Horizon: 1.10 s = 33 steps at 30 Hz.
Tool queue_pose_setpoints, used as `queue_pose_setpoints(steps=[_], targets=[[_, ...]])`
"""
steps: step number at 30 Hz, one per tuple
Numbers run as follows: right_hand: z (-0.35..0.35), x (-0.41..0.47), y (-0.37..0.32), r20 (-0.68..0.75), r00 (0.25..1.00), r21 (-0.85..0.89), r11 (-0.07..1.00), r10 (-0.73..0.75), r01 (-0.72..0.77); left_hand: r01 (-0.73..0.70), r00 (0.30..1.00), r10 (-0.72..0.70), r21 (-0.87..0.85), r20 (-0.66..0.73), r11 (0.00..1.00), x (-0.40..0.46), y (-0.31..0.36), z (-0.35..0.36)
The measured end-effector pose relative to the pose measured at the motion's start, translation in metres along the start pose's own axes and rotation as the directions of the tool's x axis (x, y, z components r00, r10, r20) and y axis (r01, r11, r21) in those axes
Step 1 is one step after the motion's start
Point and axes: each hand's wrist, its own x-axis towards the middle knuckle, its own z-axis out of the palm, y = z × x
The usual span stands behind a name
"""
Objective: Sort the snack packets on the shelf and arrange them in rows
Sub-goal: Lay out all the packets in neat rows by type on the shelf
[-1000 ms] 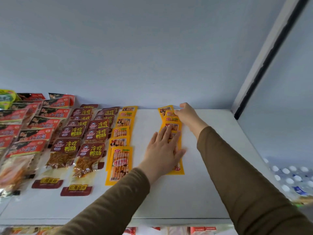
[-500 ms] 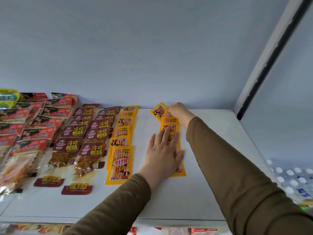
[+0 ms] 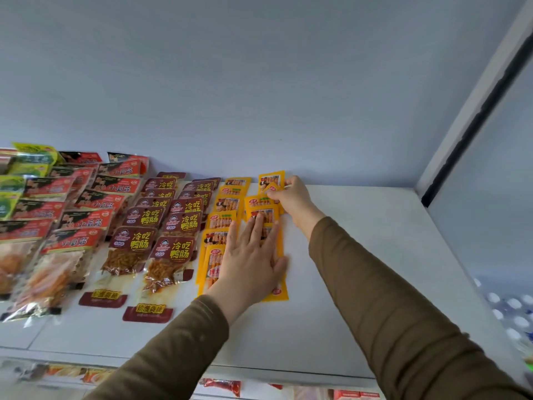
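Two rows of yellow snack packets lie side by side on the white shelf (image 3: 360,269). My left hand (image 3: 251,264) lies flat, fingers spread, on the near packets of the right-hand yellow row (image 3: 277,293). My right hand (image 3: 290,197) pinches a small yellow packet (image 3: 271,180) at the far end of that row, by the back wall. The left-hand yellow row (image 3: 222,220) touches it. Left of these run two rows of dark red packets (image 3: 173,249) and red-topped packets (image 3: 72,241).
Green packets (image 3: 31,160) sit at the far left back. The back wall rises right behind the rows. A side wall with a dark strip (image 3: 473,125) bounds the shelf on the right. More goods show on the shelf below (image 3: 222,386).
Both hands slid the right-hand yellow row leftward until it meets the other yellow row. My right hand's packet at the back went from tilted to upright.
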Motion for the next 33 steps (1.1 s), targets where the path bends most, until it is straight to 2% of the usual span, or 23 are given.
queue_pose_setpoints(steps=[4, 7, 9, 11, 18, 21, 24, 26, 29, 33], targets=[[0.006, -0.001, -0.002, -0.024, 0.997, -0.120, 0.990, -0.075, 0.072, -0.063, 0.998, 0.065, -0.072, 0.016, 0.995, -0.002, -0.012, -0.001], [0.001, 0.005, -0.007, 0.060, 0.998, -0.153, 0.988, -0.025, 0.034, -0.005, 1.000, 0.002, -0.147, -0.023, 0.989, -0.004, -0.023, -0.001], [-0.004, 0.009, -0.007, 0.123, 0.992, -0.117, 0.993, 0.004, 0.011, 0.048, 0.998, -0.052, -0.134, -0.025, 0.990, -0.003, -0.030, -0.001], [-0.006, 0.008, -0.004, 0.138, 0.990, -0.081, 0.997, 0.011, 0.000, 0.038, 0.999, -0.036, -0.108, 0.014, 0.993, 0.001, -0.033, -0.001], [0.001, 0.009, 0.005, -0.014, 1.000, 0.006, 1.000, -0.010, 0.010, -0.032, 0.998, 0.041, -0.156, 0.055, 0.987, 0.010, -0.032, -0.005], [-0.001, 0.009, 0.007, -0.016, 1.000, 0.110, 0.994, 0.012, -0.010, -0.006, 1.000, 0.003, -0.295, -0.010, 0.955, 0.024, -0.041, -0.021], [-0.005, 0.009, 0.005, 0.027, 0.999, 0.184, 0.982, 0.037, -0.041, 0.094, 0.975, -0.175, -0.462, -0.137, 0.882, 0.054, -0.061, -0.039], [-0.006, 0.008, 0.002, 0.045, 0.998, 0.205, 0.977, 0.048, -0.057, 0.142, 0.968, -0.232, -0.545, -0.100, 0.827, 0.075, -0.070, -0.046], [-0.004, 0.005, 0.001, 0.058, 0.997, 0.252, 0.966, 0.051, -0.064, 0.179, 0.977, -0.215, -0.608, 0.014, 0.773, 0.097, -0.067, -0.045], [-0.001, 0.001, 0.002, 0.057, 0.995, 0.343, 0.935, 0.079, -0.094, 0.173, 0.978, -0.209, -0.578, 0.006, 0.797, 0.111, -0.062, -0.035]])
